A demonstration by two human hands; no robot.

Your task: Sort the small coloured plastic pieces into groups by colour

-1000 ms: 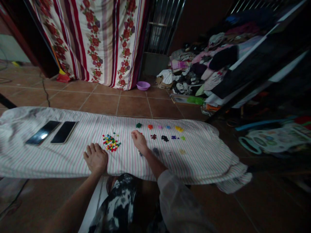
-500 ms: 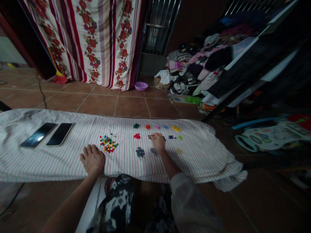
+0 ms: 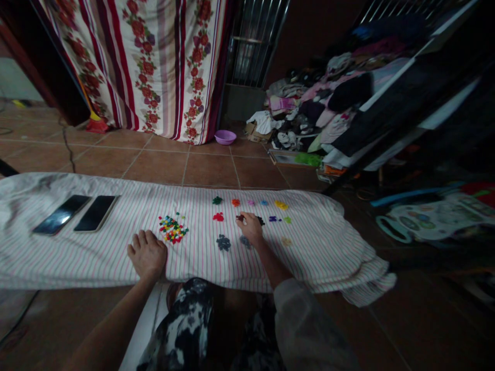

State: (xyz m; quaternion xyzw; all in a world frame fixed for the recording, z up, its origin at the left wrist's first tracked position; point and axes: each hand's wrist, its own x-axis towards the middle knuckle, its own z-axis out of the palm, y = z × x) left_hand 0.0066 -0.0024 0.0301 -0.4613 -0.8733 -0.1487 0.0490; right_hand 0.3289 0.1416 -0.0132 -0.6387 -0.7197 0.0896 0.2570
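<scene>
A: What cd go wrong?
B: R hand (image 3: 251,228) might sweep black pieces (image 3: 262,221) into brown pieces (image 3: 238,218); piles sit close, hand's low.
A: Browns vs fingers?
B: At R fingertips, partly hidden; fingers bent, can't tell if pinching any. L hand (image 3: 148,254) lies loose, fingers apart, beside mixed pile (image 3: 172,229).

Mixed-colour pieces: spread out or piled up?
Spread out: the mixed-colour pieces lie in a loose patch on the striped cloth, a few strays beyond. Small overlaps: cannot tell.
</scene>
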